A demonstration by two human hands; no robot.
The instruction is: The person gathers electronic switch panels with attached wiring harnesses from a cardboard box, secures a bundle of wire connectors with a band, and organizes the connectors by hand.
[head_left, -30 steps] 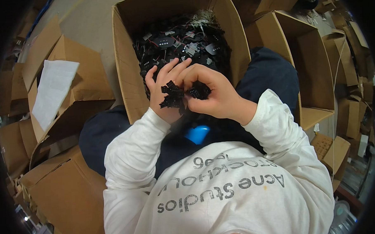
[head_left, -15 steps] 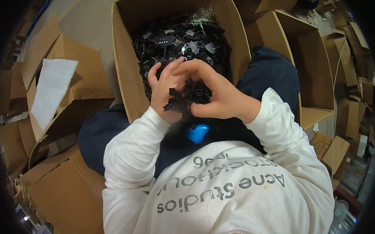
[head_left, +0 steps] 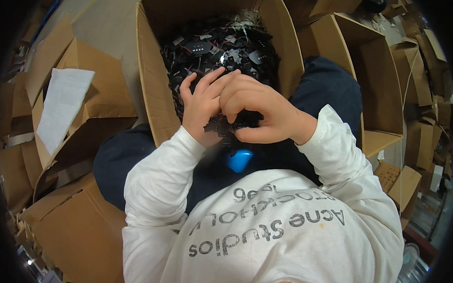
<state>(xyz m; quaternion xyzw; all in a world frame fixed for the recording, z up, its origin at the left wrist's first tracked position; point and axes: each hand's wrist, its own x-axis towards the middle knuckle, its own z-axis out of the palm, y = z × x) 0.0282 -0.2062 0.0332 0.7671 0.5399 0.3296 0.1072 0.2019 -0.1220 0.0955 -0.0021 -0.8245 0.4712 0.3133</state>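
Note:
My left hand [head_left: 201, 105] and my right hand [head_left: 268, 110] meet over the near end of an open cardboard box [head_left: 149, 79]. Between them is a cluster of small jagged black plastic pieces [head_left: 217, 126]; their exact kind is too small to tell. The left hand's palm and thumb side hold the cluster, while its upper fingers stick out toward the box. My right hand's fingers and thumb curl round the pieces, hiding part of them. Inside the box lies a heap of black parts [head_left: 198, 47] with thin red wires and pale bits.
A bright blue object [head_left: 240, 161] shows below my hands, between my legs. To the left stands an open carton [head_left: 107, 91] with a white sheet [head_left: 65, 107] on it. Another open carton [head_left: 376, 81] is at the right, with more boxes beyond.
My right hand's fingers have curled farther down over the black pieces, which show less now. The left hand has shifted slightly, its fingers still raised.

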